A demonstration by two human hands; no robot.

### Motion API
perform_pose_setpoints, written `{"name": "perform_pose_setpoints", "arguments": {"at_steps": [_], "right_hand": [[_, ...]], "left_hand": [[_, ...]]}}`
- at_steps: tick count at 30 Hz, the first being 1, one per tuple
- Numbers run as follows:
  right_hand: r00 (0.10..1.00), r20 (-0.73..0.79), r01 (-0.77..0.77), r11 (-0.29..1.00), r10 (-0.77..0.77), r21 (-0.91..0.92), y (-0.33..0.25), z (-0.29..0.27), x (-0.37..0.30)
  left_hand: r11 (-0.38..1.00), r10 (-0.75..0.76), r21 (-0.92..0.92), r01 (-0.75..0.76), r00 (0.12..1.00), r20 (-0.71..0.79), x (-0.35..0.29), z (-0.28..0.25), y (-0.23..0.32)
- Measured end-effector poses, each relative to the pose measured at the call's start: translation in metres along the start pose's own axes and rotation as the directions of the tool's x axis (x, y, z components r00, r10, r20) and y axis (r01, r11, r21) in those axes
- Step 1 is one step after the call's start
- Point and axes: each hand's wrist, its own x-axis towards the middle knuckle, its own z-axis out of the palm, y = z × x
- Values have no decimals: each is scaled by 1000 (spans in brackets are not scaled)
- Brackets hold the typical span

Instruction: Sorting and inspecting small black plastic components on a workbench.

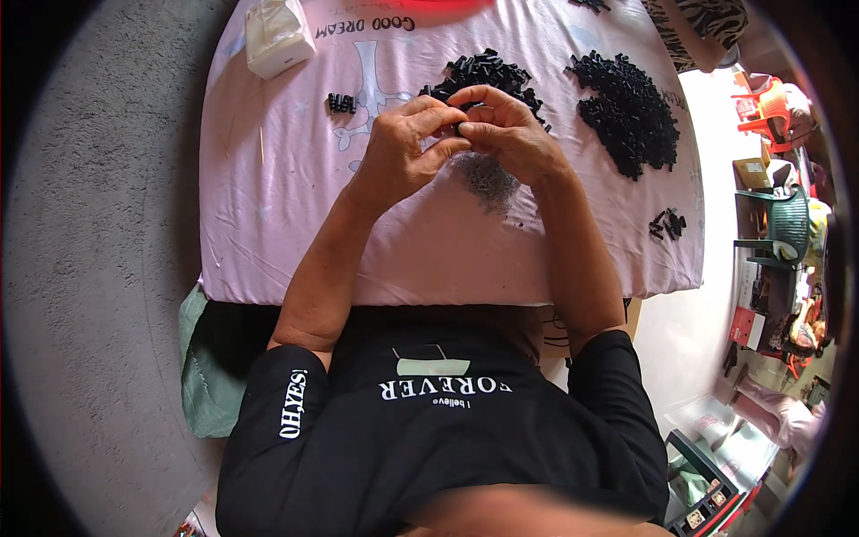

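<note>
Above the pink-covered table [429, 259], my left hand [403, 150] and my right hand [514, 139] meet fingertip to fingertip. Both pinch a small black piece [457, 131], mostly hidden by the fingers; its exact kind cannot be made out. Behind my right hand lies a heap of small black tubular parts [488, 70]. A pile of tiny silvery metal bits [486, 182] spreads just below the hands. Left of my left hand, a short row of black parts [341, 104] sits on the cloth.
A larger heap of black parts [628, 121] covers the right side, with a few loose pieces [667, 224] nearer me. A white tissue pack [280, 40] and a thin stick [261, 143] are on the left. Another person's arm [707, 49] shows at far right, above a green chair [786, 224].
</note>
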Motion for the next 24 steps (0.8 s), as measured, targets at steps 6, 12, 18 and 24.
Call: {"name": "perform_pose_setpoints", "arguments": {"at_steps": [6, 12, 18, 24], "right_hand": [[997, -70, -29, 994, 22, -101, -1, -5, 1], [946, -298, 98, 990, -124, -100, -15, -26, -7], [848, -448, 26, 865, -285, -501, -14, -37, -5], [854, -413, -119, 653, -317, -748, -11, -25, -3]], "left_hand": [[999, -27, 42, 26, 1000, 14, 3, -1, -6], [907, 23, 395, 143, 922, -387, 7, -28, -31], [780, -70, 572, 256, 943, -326, -5, -44, -62], [695, -42, 668, 266, 942, -332, -7, -45, -69]]}}
